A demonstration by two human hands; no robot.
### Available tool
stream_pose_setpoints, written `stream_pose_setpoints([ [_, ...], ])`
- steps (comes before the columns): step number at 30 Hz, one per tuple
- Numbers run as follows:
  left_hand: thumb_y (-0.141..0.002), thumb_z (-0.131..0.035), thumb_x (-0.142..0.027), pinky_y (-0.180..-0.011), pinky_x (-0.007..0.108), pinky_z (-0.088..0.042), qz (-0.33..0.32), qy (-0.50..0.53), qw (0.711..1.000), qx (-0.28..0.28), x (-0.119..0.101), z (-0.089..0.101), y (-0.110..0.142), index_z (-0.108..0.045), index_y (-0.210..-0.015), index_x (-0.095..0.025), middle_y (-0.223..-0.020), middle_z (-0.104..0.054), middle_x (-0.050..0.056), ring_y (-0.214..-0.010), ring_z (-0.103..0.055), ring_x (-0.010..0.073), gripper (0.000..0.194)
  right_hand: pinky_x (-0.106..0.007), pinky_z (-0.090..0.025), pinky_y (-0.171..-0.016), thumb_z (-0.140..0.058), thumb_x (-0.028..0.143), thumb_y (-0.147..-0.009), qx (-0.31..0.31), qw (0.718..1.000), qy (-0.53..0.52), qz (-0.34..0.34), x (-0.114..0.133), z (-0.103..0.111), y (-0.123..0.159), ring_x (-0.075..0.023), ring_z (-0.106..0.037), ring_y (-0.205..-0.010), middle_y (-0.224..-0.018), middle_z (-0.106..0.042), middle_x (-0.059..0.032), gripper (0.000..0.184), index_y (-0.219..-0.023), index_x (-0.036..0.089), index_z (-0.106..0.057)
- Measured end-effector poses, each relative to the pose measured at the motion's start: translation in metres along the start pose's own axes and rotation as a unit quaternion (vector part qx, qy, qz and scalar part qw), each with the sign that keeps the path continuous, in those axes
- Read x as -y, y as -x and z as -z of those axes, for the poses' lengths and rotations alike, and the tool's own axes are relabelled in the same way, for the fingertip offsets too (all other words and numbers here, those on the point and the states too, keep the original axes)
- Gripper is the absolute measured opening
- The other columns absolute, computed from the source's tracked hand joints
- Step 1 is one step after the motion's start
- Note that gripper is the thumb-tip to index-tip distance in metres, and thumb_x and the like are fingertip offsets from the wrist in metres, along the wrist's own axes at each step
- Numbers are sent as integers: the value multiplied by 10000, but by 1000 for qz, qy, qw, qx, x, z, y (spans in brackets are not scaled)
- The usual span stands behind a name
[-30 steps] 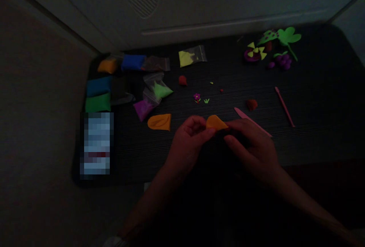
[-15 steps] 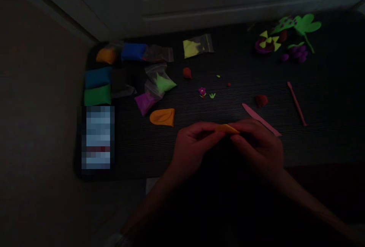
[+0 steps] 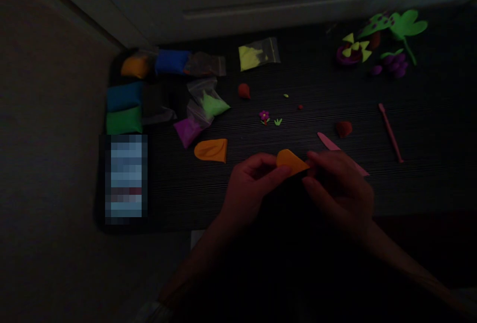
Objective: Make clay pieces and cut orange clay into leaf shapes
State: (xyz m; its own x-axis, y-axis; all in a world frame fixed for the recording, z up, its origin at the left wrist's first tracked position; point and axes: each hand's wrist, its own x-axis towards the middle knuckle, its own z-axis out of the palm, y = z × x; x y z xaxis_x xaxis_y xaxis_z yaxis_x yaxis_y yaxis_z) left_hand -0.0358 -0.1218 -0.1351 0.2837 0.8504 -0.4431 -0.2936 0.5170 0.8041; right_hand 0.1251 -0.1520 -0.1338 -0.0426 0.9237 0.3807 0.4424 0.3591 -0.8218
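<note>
A flat orange clay piece [image 3: 291, 162], rounded on one side and pointed at the right, is pinched between the thumb and fingers of my left hand [image 3: 251, 181]. My right hand [image 3: 341, 189] is at the pointed end, with its thumb and forefinger parted around the tip; whether a finger touches it is hard to see. Under the right hand lies a pink clay knife [image 3: 328, 141], partly covered. A second orange clay piece [image 3: 210, 150], with one rounded end and one straight end, rests on the dark table left of my hands. The picture is very dim.
Bagged clay, such as a blue pack [image 3: 172, 61] and a yellow pack [image 3: 258, 55], sits left and behind. A small purple flower [image 3: 264, 115], a dark red lump [image 3: 343, 128] and a pink stick tool [image 3: 391, 132] lie beyond my hands. A blurred-out phone [image 3: 125, 176] lies left.
The orange piece has turned from nearly edge-on to show its flat face. My right thumb and forefinger have parted from their pinch on it. The view has shifted slightly.
</note>
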Motion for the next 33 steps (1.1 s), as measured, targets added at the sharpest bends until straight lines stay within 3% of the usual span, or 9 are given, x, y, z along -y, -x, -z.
stream_pose_setpoints([
  [7, -684, -731, -224, -671, 188, -436, 51, 90, 993, 51, -3, -1, 2, -675, -779, -209, -745, -654, -45, -684, -576, 67, 111, -291, -520, -704, -616, 132, -805, 19, 998, 41, 31, -1, -2, -2, -153, -613, -835, -931, -662, -13, 427, -1200, 288, -571],
  [14, -723, -698, -237, -632, 194, -423, 44, 35, 997, 55, -2, -2, 3, -700, -783, -209, -734, -652, -35, -647, -552, 69, 66, -289, -522, -673, -635, 140, -794, 35, 999, 18, 28, 0, -1, -3, -145, -614, -796, -892, -669, -4, 450, -1211, 296, -566],
  [33, -718, -701, -222, -579, 168, -394, 68, 55, 994, 62, -1, 0, 3, -686, -744, -205, -675, -610, -49, -598, -517, 46, 35, -305, -524, -646, -635, 193, -801, 64, 997, 18, 26, -1, 0, -4, -146, -612, -749, -852, -670, -1, 394, -1179, 292, -590],
])
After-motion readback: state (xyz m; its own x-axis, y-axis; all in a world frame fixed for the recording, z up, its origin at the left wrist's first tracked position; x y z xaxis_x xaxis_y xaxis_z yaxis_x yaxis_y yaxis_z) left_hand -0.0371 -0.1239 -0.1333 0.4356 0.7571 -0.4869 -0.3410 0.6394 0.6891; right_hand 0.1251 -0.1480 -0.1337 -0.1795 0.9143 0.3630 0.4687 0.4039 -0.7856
